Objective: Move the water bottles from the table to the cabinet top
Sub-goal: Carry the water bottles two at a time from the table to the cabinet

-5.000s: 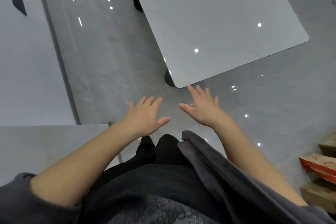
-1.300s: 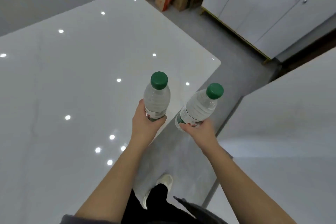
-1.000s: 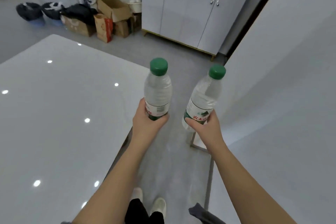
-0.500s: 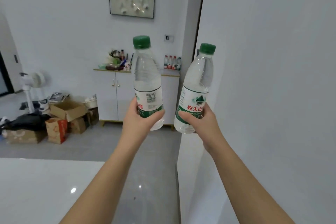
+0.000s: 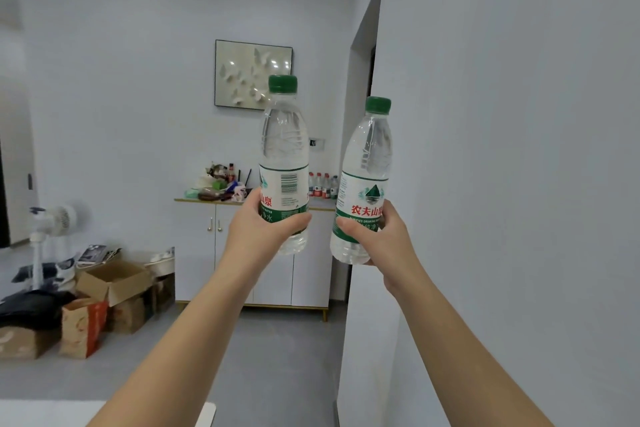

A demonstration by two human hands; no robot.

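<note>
Lifted against the cabinet since half a second ago: then based down past its feet, now across its upper doors. Gripping the left bottle upright in the left hand, wrapped round the label. Gripping the right bottle likewise in the right hand, tipped slightly. Both green-capped, held in the air in front of the cabinet, well short of it. On the cabinet top, more bottles at the right end. Left of the cabinet, cardboard boxes on the floor.
</note>
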